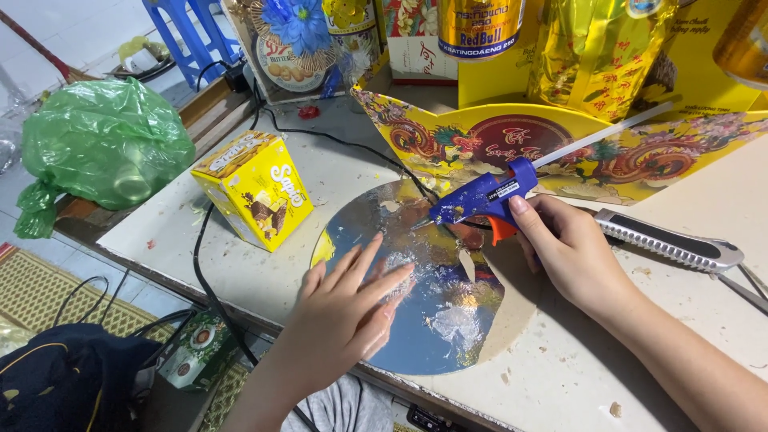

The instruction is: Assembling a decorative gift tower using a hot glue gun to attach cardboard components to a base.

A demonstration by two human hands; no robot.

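Note:
My right hand [570,250] grips a blue glue gun [482,198] with an orange trigger, a white glue stick poking out of its back. Its nozzle points left and down at a round shiny silver board [436,320] lying on the table. My left hand [346,308] rests flat on that board's left part, fingers spread, holding nothing. Dried glue blobs and scraps dot the board's surface.
A yellow snack box [254,189] stands left of the board. A utility knife [670,242] lies to the right. A yellow decorated cardboard panel [576,152], cans and gift packs stand behind. A green plastic bag [100,144] sits far left. A black cable [210,290] runs over the table edge.

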